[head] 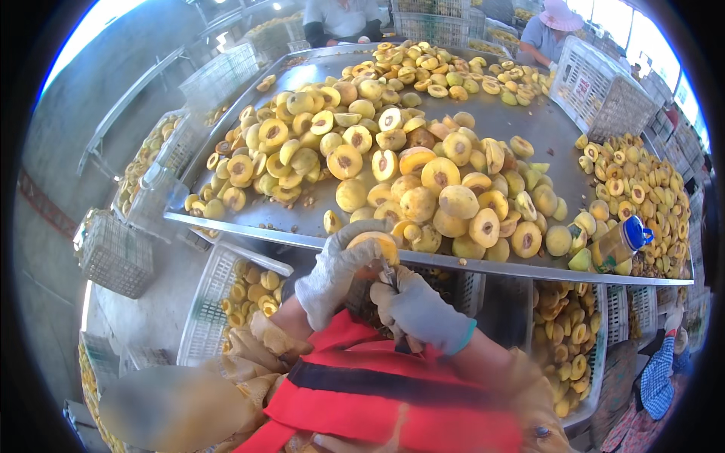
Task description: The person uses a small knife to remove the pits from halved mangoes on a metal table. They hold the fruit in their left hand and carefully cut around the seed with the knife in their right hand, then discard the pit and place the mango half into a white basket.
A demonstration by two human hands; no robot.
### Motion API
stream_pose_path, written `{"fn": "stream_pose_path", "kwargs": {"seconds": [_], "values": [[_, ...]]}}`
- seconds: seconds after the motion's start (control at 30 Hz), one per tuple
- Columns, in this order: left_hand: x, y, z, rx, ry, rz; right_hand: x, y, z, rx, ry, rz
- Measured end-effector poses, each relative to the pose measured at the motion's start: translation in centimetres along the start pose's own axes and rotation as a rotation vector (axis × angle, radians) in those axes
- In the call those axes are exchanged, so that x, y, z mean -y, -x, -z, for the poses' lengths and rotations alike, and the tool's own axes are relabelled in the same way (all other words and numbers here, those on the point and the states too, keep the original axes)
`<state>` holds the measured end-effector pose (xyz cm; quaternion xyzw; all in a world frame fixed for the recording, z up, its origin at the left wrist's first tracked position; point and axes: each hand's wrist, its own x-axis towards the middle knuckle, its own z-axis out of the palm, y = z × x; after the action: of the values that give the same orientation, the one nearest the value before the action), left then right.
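My left hand [334,274], in a grey work glove, holds a yellow peach half [374,244] just over the near edge of the metal table. In my right hand [419,308], also gloved, is a small metal pitting tool [388,274]. Its tip meets the near side of the fruit; the exact contact is hidden by the fingers. Beyond both hands lies a heap of halved yellow peaches [419,201], many with the brown stone or its hollow facing up. A red apron [391,390] covers my front below the hands.
The steel table [510,119] has a raised rim. A white crate of peach halves [209,306] stands at lower left, another crate [595,351] at lower right. A blue-lidded bottle [620,243] lies among fruit. A tilted crate [600,85] and two people [342,22] are across the table.
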<state>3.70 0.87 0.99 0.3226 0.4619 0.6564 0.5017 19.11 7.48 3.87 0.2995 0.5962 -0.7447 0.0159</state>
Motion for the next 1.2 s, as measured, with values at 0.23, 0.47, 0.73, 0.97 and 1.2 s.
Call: {"fn": "stream_pose_path", "kwargs": {"seconds": [0.23, 0.47, 0.73, 0.97, 1.2], "values": [[-0.8, -2.0, 2.6, 0.267, -0.314, 0.252, -1.3, -0.3, 1.0, 0.144, -0.098, -0.105], [-0.4, -1.2, 0.3, 0.104, -0.213, 0.163, -1.8, 0.0, 1.0, 0.203, -0.525, -0.077], [-0.4, -3.1, 0.9, 0.236, -0.488, 0.353, -2.4, -0.4, 0.4, 0.173, -0.305, -0.113], [2.0, -2.5, 0.6, 0.098, -0.107, 0.225, -4.0, -0.8, 2.4, 0.408, -0.688, -0.128], [-1.0, 1.0, 6.3, -0.131, -0.059, 0.020, -3.9, 0.9, 3.9, 0.379, -0.304, -0.087]]}}
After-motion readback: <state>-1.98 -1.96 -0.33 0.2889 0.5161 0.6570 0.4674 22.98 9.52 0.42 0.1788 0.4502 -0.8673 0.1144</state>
